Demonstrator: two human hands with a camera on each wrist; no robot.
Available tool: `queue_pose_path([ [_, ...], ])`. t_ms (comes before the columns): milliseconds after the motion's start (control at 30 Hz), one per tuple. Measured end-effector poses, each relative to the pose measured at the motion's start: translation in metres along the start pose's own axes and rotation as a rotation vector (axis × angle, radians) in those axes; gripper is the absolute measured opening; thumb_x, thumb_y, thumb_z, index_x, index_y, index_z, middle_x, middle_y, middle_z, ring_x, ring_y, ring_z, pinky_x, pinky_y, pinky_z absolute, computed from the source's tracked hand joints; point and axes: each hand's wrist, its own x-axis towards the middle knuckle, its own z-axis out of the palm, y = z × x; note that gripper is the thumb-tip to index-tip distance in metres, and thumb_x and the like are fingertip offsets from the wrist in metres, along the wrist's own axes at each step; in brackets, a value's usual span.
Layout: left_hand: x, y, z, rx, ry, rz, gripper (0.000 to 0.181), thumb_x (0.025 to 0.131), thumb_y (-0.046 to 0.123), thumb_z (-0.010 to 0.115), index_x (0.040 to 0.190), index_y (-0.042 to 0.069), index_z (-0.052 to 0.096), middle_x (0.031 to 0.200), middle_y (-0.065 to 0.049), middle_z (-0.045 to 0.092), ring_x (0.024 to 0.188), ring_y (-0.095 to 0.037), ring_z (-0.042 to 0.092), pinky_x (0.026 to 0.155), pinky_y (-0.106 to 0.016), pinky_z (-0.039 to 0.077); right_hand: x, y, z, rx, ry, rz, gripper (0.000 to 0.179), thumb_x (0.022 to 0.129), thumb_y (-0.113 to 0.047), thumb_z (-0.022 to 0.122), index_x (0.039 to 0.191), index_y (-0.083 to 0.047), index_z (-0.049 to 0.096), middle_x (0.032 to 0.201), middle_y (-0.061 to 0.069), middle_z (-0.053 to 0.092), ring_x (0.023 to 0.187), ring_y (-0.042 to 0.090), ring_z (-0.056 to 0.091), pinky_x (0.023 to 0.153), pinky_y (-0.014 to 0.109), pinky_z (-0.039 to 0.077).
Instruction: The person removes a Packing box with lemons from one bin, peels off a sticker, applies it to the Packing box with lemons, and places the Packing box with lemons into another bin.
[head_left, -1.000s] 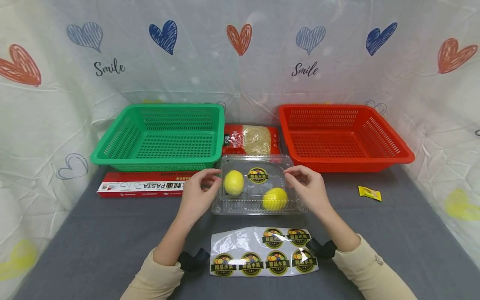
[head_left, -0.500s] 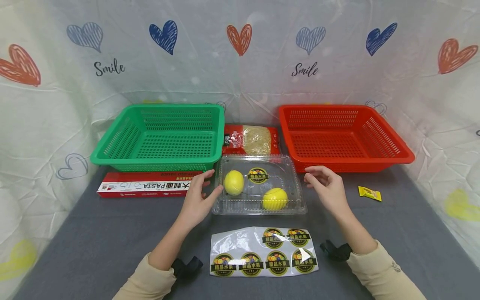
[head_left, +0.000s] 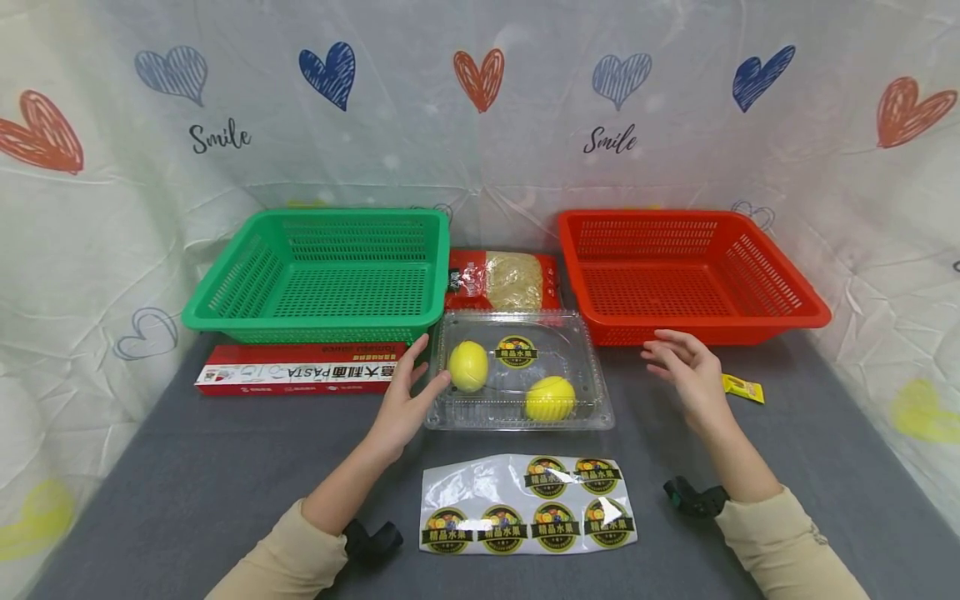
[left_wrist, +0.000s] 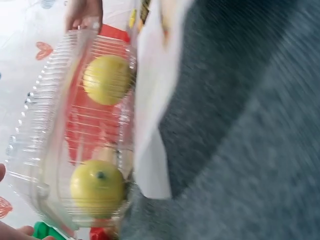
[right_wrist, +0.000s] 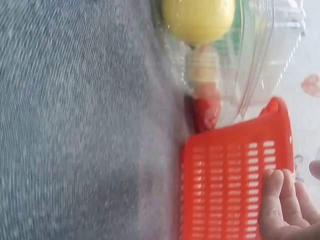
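Your left hand [head_left: 400, 410] is left of center, fingers spread, thumb held apart from them. Thumb tip sits right at the left edge of the clear container [head_left: 480, 423]; can't tell if it touches. Your right hand [head_left: 692, 375] is right of center, well apart from the container, fingers loosely bent and free of any object, just in front of the red basket [head_left: 705, 322] and near the yellow packet [head_left: 742, 388].

Container is mid-frame, flat on the gray table [head_left: 187, 483], lid down. Inside: one yellow fruit [head_left: 468, 367] at left, a second yellow fruit [head_left: 550, 399] lower right. Round label [head_left: 516, 351] on the lid, upper middle. Sticker sheet [head_left: 480, 479] lies below it, bottom center, six labels on it.

Green basket [head_left: 311, 322] upper left, pasta box [head_left: 300, 371] just below that. Red food bag [head_left: 513, 280] between the baskets, behind the container. White backdrop [head_left: 405, 158] with hearts and "Smile" across the top. Your sleeves are cream, bottom left and bottom right.
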Motion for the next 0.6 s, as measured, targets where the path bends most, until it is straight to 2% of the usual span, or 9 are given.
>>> queue_pose_path([
  [133, 0.002, -0.004, 0.0, -0.018, -0.014, -0.004, 0.069, 0.091, 0.026, 0.058, 0.146, 0.019, 0.017, 0.151, -0.007, 0.01, 0.134, -0.034, 0.02, 0.098, -0.058, 0.028, 0.003, -0.001, -0.008, 0.104, -0.023, 0.095, 0.027, 0.092, -0.015, 0.055, 0.114, -0.002, 0.049, 0.096, -0.005, 0.065, 0.086, 0.007, 0.064, 0.075, 0.02, 0.05],
  [333, 0.005, -0.008, 0.0, -0.067, -0.035, 0.012, 0.074, 0.09, 0.022, 0.06, 0.147, 0.021, 0.013, 0.151, -0.004, 0.007, 0.135, -0.033, 0.017, 0.1, -0.057, 0.027, 0.009, -0.003, -0.018, 0.304, -0.04, 0.229, 0.031, 0.094, -0.019, 0.051, 0.117, -0.003, 0.039, 0.099, -0.001, 0.062, 0.09, 0.01, 0.064, 0.078, 0.023, 0.05],
  [600, 0.008, -0.01, 0.005, -0.09, -0.048, 0.043, 0.078, 0.088, 0.017, 0.062, 0.147, 0.022, 0.011, 0.152, -0.002, 0.006, 0.135, -0.035, 0.015, 0.098, -0.059, 0.028, 0.019, -0.004, -0.026, 0.678, 0.033, 0.338, 0.017, 0.091, -0.013, 0.057, 0.101, -0.008, 0.044, 0.099, 0.009, 0.058, 0.093, 0.02, 0.063, 0.083, 0.03, 0.049],
])
